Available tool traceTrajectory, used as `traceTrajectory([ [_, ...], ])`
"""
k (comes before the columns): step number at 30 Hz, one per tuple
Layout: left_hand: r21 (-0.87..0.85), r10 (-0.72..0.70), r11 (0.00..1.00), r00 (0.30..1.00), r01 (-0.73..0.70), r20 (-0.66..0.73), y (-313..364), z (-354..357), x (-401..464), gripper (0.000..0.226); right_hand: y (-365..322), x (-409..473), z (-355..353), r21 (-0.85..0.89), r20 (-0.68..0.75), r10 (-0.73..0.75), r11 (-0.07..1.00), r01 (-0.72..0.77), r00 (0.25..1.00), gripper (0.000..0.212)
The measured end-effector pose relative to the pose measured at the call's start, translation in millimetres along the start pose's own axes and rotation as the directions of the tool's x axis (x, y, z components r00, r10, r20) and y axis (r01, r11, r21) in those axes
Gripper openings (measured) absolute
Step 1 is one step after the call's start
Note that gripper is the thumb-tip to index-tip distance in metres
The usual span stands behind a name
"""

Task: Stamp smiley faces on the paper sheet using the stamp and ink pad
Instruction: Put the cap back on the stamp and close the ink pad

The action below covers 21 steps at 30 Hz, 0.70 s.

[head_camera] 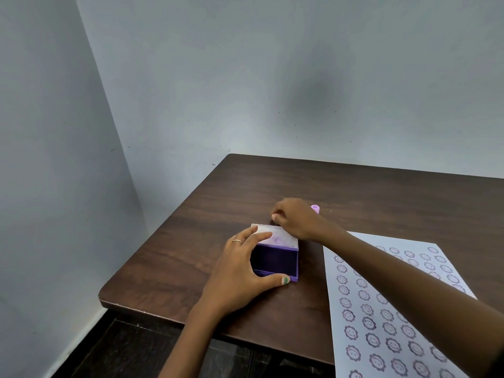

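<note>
The purple ink pad (275,261) lies open on the brown table (191,241), its whitish lid (283,237) flipped back on the far side. My left hand (240,274) grips the pad's base, with the thumb on the front edge and the fingers across the left side. My right hand (296,219) reaches over from the right, its fingers curled at the lid's far edge. A pink stamp (315,208) shows just behind that hand, mostly hidden. The white paper sheet (381,317) lies to the right, covered with several rows of purple smiley stamps.
The table stands in a corner, with grey walls close at the left and the back. Its left and front edges are near the ink pad. A dark floor shows below the front edge. My right forearm crosses over the sheet.
</note>
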<state>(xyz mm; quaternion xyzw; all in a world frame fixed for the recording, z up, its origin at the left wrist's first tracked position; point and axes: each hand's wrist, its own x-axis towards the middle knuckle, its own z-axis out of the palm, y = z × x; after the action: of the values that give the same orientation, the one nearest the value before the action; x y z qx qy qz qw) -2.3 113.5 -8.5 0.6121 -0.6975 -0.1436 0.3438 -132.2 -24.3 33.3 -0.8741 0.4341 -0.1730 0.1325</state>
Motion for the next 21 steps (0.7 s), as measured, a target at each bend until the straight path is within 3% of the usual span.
traceTrajectory([
  [16,0.008,-0.038,0.999,0.999,0.038,-0.006,2,0,0,0.079,-7,6,-4,0.073,0.091,0.045,0.996,-0.052,0.995,0.024],
  [21,0.008,-0.051,0.999,0.999,0.051,-0.016,2,1,0,0.072,-8,5,-19,0.17,0.137,0.043,0.983,-0.066,0.99,0.021],
])
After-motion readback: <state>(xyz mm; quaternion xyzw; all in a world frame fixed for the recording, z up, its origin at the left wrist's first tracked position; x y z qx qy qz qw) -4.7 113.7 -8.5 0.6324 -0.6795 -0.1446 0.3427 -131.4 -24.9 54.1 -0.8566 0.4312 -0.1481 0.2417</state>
